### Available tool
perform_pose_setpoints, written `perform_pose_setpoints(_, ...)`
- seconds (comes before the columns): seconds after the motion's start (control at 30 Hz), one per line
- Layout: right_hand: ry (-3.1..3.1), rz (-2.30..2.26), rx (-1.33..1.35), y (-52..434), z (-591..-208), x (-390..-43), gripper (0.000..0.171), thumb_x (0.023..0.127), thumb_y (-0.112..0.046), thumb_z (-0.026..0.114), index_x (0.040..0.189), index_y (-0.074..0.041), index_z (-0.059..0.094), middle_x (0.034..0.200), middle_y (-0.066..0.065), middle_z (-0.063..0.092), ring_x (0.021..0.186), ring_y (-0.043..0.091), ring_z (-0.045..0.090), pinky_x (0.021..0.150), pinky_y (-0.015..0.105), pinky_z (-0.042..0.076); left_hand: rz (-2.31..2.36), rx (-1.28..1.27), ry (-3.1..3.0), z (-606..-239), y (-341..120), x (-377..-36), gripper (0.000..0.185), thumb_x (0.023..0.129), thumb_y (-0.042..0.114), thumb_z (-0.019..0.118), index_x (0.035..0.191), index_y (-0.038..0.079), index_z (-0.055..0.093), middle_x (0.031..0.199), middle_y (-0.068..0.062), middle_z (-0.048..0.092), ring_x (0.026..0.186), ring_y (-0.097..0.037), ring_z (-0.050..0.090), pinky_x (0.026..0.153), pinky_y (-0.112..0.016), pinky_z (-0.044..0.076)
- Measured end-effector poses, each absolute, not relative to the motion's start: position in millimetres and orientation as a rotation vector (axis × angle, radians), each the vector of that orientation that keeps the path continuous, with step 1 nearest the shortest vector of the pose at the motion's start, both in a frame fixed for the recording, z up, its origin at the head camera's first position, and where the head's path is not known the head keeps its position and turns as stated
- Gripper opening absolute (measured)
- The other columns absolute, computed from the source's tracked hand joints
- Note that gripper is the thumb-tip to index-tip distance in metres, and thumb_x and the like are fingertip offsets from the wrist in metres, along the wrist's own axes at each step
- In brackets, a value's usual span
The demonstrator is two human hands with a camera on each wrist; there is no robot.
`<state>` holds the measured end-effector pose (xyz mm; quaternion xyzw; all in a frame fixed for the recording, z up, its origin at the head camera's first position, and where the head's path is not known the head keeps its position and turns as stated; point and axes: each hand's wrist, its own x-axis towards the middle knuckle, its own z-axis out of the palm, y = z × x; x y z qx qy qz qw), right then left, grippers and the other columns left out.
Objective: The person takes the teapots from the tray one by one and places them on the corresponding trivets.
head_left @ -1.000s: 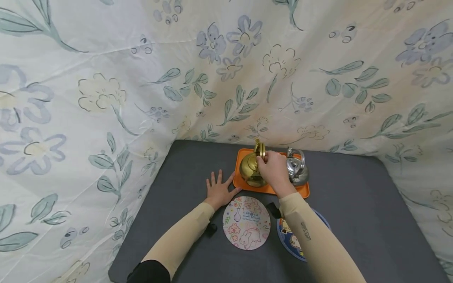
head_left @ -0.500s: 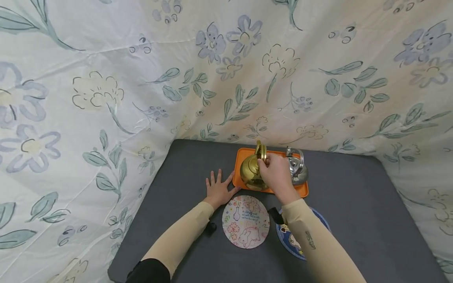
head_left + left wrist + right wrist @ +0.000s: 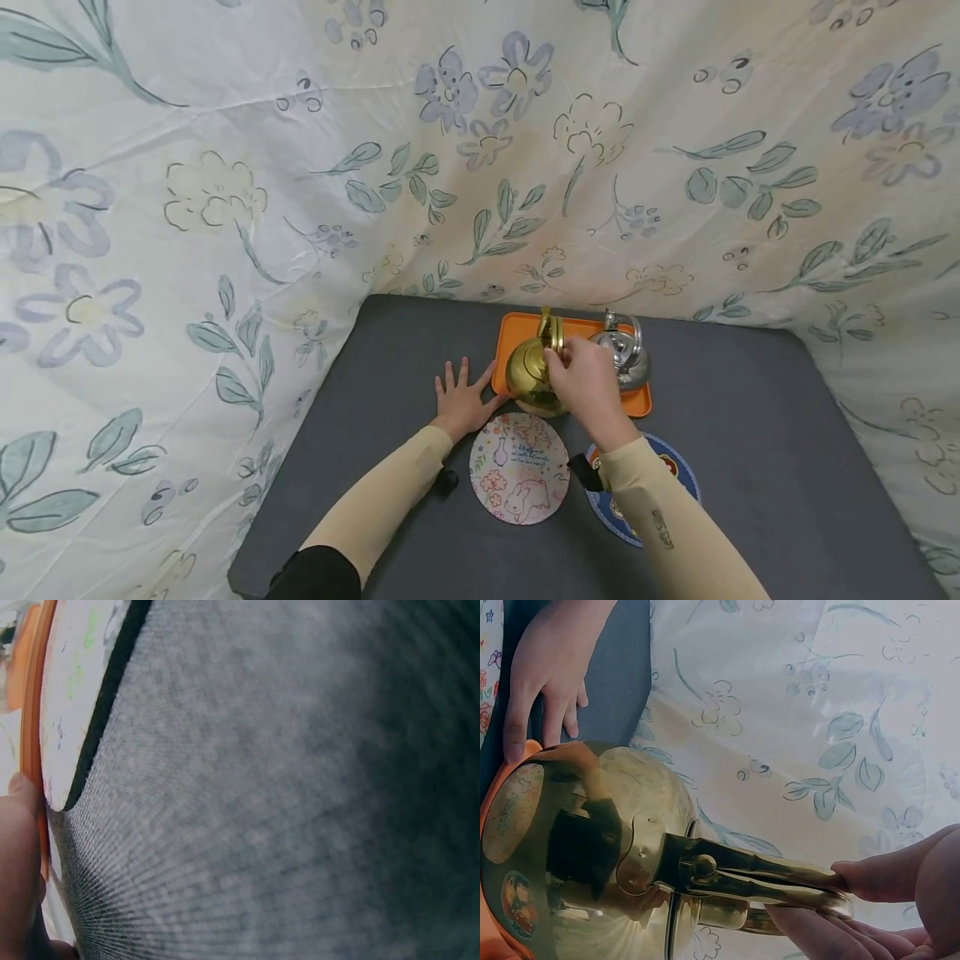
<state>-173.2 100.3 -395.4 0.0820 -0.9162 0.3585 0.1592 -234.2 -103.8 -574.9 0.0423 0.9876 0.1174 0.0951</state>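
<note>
My right hand point(image 3: 588, 379) pinches the upright handle point(image 3: 772, 881) of a shiny gold kettle point(image 3: 530, 375), thumb on one side and fingers on the other. In the head view the kettle overlaps the front edge of an orange tray point(image 3: 513, 332). The tray's left end meets the thumb and index finger of my left hand point(image 3: 459, 404), which lies on the table with its fingers spread. Behind my right hand a silver kettle point(image 3: 633, 371) stands on the right half of the tray. In the left wrist view only part of the left hand point(image 3: 19, 862) shows beside the tray's rim.
A round pink mat point(image 3: 520, 479) with a rabbit drawing lies in front of the tray. To its right, a round blue mat point(image 3: 678, 471) is partly covered by the right forearm. Flower-patterned cloth point(image 3: 465, 208) hangs behind and left of the dark grey table point(image 3: 750, 417).
The gold kettle has shifted toward me, from the tray's left half to its front edge, and my right hand has come along with it. The left hand stays in place.
</note>
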Motion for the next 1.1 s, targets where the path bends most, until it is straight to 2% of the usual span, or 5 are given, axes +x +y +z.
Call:
perform_pose_setpoints(0.33,-2.607,1.033,0.233,101.8,-388.8,-156.7,0.019,0.094,-0.015,0.070,0.087,0.002,0.070,0.065,0.011,0.069,0.046,0.014,0.052,0.045,0.028,0.040,0.350,0.098,2.909,-572.6,-104.4,-233.5,0.079,0.090,0.083,0.032,0.159,0.052,0.008,0.171,-0.011,0.001,0.154,-0.046,-0.007,0.121,-0.066,0.004)
perform_pose_setpoints(0.57,-2.598,1.004,0.241,103.6,-387.7,-147.1,0.021,0.093,-0.014,0.072,0.096,0.007,0.072,0.078,0.017,0.076,0.060,0.026,0.069,0.054,0.038,0.055,0.364,0.117,2.924,-569.4,-103.4,-234.2,0.078,0.092,0.081,0.033,0.159,0.051,0.009,0.171,-0.013,0.002,0.154,-0.047,-0.004,0.121,-0.066,0.005)
perform_pose_setpoints(0.7,-2.601,1.008,0.241,102.7,-389.1,-141.2,0.024,0.093,-0.014,0.072,0.100,0.009,0.072,0.085,0.021,0.076,0.070,0.031,0.073,0.060,0.043,0.059,0.366,0.121,2.931,-568.1,-103.1,-231.7,0.077,0.092,0.080,0.034,0.160,0.049,0.012,0.170,-0.014,0.004,0.154,-0.048,-0.003,0.121,-0.067,0.007)
perform_pose_setpoints(0.97,-2.623,1.036,0.222,99.8,-391.4,-130.3,0.024,0.094,-0.017,0.071,0.099,0.006,0.072,0.082,0.018,0.076,0.055,0.021,0.068,0.051,0.036,0.056,0.363,0.127,2.921,-567.9,-103.5,-230.0,0.073,0.096,0.075,0.038,0.160,0.049,0.014,0.170,-0.013,0.004,0.154,-0.047,-0.004,0.121,-0.066,0.006)
perform_pose_setpoints(1.1,-2.613,1.054,0.224,98.2,-392.5,-125.2,0.027,0.094,-0.017,0.071,0.104,0.008,0.072,0.087,0.020,0.077,0.060,0.024,0.072,0.054,0.038,0.058,0.343,0.122,2.928,-570.5,-103.7,-232.2,0.072,0.097,0.074,0.038,0.160,0.050,0.013,0.171,-0.013,0.004,0.155,-0.046,-0.003,0.121,-0.066,0.007)
